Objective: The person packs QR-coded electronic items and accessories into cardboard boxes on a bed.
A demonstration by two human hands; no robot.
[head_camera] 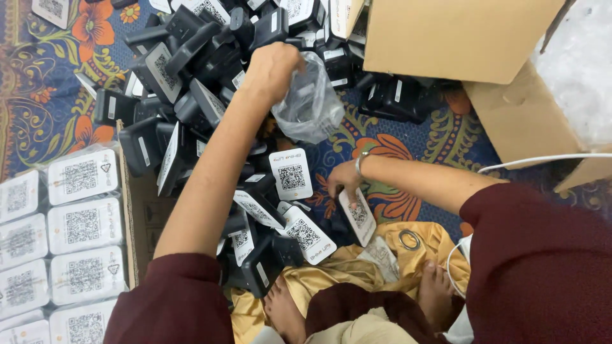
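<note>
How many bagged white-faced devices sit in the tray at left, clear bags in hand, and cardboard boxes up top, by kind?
Bagged white-faced devices in the tray at left, counting partly cut-off ones: 9
Clear plastic bags, held by the left hand: 1
Cardboard boxes: 1
Total: 11
The right hand touches a loose device from the uncounted black pile.
</note>
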